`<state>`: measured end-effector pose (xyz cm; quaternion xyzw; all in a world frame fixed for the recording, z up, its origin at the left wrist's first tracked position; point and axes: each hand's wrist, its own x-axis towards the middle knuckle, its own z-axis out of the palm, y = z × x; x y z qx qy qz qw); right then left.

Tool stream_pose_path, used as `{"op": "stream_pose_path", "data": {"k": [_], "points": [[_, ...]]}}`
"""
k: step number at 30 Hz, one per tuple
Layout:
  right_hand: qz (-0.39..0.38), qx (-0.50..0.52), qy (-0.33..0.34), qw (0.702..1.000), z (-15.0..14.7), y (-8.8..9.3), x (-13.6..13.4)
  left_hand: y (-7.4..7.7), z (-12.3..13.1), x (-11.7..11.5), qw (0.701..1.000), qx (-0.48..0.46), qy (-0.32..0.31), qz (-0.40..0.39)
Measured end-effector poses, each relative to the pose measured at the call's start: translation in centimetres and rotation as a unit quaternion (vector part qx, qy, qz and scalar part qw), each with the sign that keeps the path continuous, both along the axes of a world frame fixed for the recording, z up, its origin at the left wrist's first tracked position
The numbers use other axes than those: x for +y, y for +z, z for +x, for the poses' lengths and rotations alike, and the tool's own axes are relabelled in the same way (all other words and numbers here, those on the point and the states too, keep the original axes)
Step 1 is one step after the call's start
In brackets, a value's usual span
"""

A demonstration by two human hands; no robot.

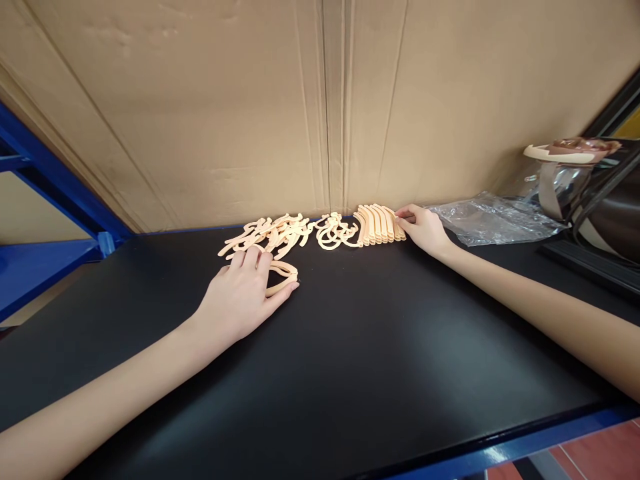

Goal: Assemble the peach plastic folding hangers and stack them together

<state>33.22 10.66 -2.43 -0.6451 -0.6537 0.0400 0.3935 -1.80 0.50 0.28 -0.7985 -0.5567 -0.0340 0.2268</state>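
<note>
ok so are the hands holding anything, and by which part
The left hand partly covers curved peach pieces, its thumb at their right end; the right hand touches the right end of the neat row. Whether either grips cannot be told.

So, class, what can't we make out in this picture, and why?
In the head view:
Left ends of the curved pieces: hidden by the left hand.
Number in the loose pile: pieces overlap.
Whether the right hand grips a piece of the row: too small.
Full shape of the dark object: cut off by right edge.
</note>
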Motion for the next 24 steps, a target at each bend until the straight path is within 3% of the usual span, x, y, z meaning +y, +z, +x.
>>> {"op": "stream_pose_path", "data": {"k": [5,9,13,19,24], "points": [[-0.004,0.000,0.007,1.000,0.0,0.1,-0.1,-0.2,-0.2,0.1,1.000,0.006,-0.008,0.030],[-0.005,-0.003,0.009,1.000,0.1,0.0,0.1,0.6,-0.3,0.7,0.998,-0.068,-0.008,0.016],[-0.005,-0.007,0.009,1.000,0.2,-0.3,0.4,1.9,-1.7,2.6,0.973,-0.221,0.065,-0.028],[0.003,-0.016,0.010,1.000,0.4,-0.4,0.5,2.6,-5.5,6.0,0.932,-0.296,0.188,-0.087],[0.005,-0.025,0.008,1.000,0.3,-0.4,0.5,2.7,-6.6,6.7,0.912,-0.346,0.182,-0.129]]}}
